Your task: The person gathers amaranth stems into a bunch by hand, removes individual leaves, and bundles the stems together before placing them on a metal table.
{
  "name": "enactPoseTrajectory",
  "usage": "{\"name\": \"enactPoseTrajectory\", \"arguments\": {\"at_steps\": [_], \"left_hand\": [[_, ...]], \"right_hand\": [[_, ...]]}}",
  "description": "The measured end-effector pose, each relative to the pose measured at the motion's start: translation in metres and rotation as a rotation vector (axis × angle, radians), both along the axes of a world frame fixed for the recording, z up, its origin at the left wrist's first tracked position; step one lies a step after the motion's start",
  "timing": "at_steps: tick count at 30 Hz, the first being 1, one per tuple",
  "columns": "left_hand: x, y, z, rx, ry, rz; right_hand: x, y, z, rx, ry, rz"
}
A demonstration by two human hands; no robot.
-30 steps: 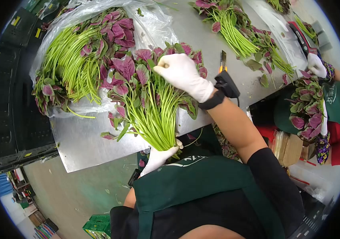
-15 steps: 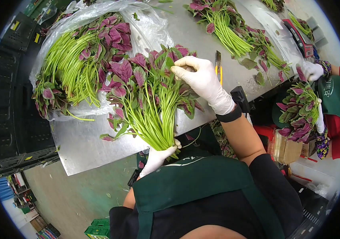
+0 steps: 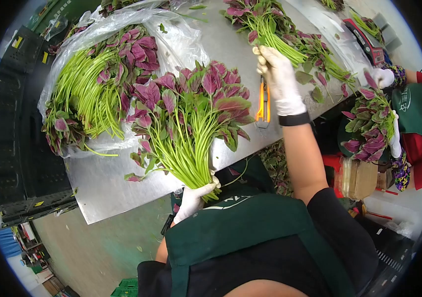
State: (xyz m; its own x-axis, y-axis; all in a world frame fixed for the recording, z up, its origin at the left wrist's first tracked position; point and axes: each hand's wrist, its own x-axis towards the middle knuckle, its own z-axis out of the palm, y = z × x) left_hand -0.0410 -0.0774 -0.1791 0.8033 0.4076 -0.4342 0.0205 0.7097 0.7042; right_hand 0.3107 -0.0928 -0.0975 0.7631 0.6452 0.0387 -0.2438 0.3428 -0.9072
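Note:
My left hand (image 3: 194, 199), in a white glove, is wrapped round the lower stems of a bunch of red amaranth (image 3: 186, 128). The bunch leans upright over the table's near edge, its purple and green leaves fanned out at the top. My right hand (image 3: 279, 76), also gloved, hovers to the right of the bunch with its fingers pinched together; whatever they hold, if anything, I cannot make out. Below that hand an orange utility knife (image 3: 263, 104) lies on the metal table (image 3: 107, 190). Close beyond the fingertips is another pile of amaranth (image 3: 275, 39).
A large heap of amaranth (image 3: 87, 84) rests in a clear plastic bag (image 3: 181, 42) at the left. Black crates (image 3: 15, 109) stand along the left side. At the right, a co-worker's gloved hands hold another amaranth bunch (image 3: 369, 128) near a red scale (image 3: 367, 42).
My right hand has moved from the bunch's leaves up and right, above the knife, uncovering more of the knife. My left hand still grips the stems.

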Motion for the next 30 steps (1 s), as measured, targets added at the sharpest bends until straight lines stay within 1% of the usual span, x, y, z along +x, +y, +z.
{"name": "enactPoseTrajectory", "arguments": {"at_steps": [1, 3, 5, 6, 7, 9, 11, 12, 13, 15, 17, 18, 21, 22, 25, 26, 29, 30], "left_hand": [[0.000, 0.000, 0.001, 0.001, 0.008, -0.003], [0.000, -0.001, 0.001, -0.003, 0.027, -0.014], [-0.001, -0.001, -0.001, 0.002, 0.015, -0.020], [-0.001, -0.001, -0.003, 0.003, 0.010, -0.024], [0.000, -0.001, -0.002, 0.001, 0.011, -0.019], [0.000, -0.002, 0.001, -0.002, 0.021, -0.014], [0.001, -0.002, 0.001, 0.028, 0.002, -0.016], [0.001, -0.002, 0.003, 0.040, 0.015, -0.024], [0.002, -0.001, 0.005, 0.054, 0.024, -0.027], [0.002, -0.002, 0.004, 0.047, 0.007, -0.023], [0.002, -0.003, 0.005, 0.045, 0.005, -0.018], [0.003, -0.003, 0.008, 0.055, 0.030, -0.017], [0.004, -0.003, 0.009, 0.049, 0.020, -0.016], [0.003, -0.003, 0.007, 0.054, 0.015, -0.019], [0.003, -0.003, 0.006, 0.066, 0.013, -0.021], [0.003, -0.003, 0.005, 0.069, 0.013, -0.021], [0.002, -0.003, 0.003, 0.077, 0.019, -0.041], [0.002, -0.002, 0.002, 0.092, 0.018, -0.048]], "right_hand": [[0.010, -0.014, 0.002, -0.083, -0.129, 0.123], [0.002, -0.043, 0.032, -0.429, -0.463, 0.338], [0.001, -0.071, 0.042, -0.617, -0.524, 0.832], [-0.009, -0.077, 0.056, -0.758, -0.539, 0.940], [-0.014, -0.081, 0.053, -0.847, -0.529, 0.931], [-0.017, -0.082, 0.034, -0.949, -0.723, 0.646], [-0.026, -0.067, 0.016, -0.833, -0.884, 0.204], [-0.034, -0.060, 0.015, -0.725, -0.882, 0.139], [-0.041, -0.053, 0.012, -0.710, -0.834, 0.142], [-0.053, -0.039, 0.013, -0.712, -0.716, 0.288], [-0.060, -0.024, -0.010, -0.531, -0.982, 0.188], [-0.065, -0.023, -0.013, -0.529, -0.999, 0.181], [-0.069, -0.022, -0.009, -0.715, -0.958, 0.455], [-0.072, -0.023, -0.008, -0.552, -0.937, 0.389], [-0.073, -0.029, 0.009, -0.517, -0.716, 0.469], [-0.075, -0.031, 0.009, -0.439, -0.594, 0.474], [-0.075, -0.035, 0.023, -0.420, -0.299, 0.590], [-0.078, -0.033, 0.026, -0.406, -0.281, 0.580]]}}
